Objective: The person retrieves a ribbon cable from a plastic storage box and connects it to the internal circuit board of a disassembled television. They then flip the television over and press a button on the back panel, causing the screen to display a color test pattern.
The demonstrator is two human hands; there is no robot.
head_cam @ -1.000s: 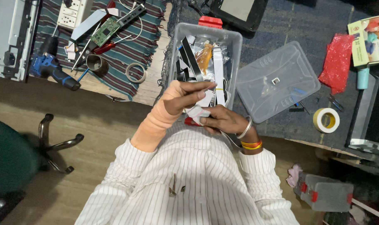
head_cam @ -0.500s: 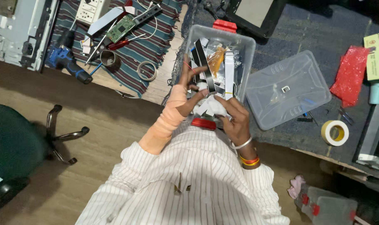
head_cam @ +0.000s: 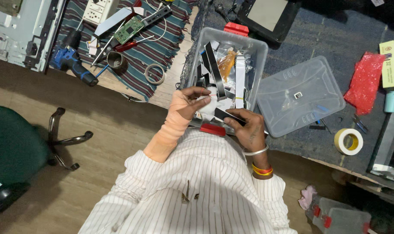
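Grip [head_cam: 244, 125] pinched on dark strip [head_cam: 228, 115]

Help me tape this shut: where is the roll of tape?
In the head view, the pale yellow tape roll lies at the right on the dark mat, just beyond the clear lid, right of the right hand.

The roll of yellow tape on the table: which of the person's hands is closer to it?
The right hand. It holds a dark strip at the clear box's near edge, with the yellow tape roll further out on its side. The left hand is across the box, farther away.
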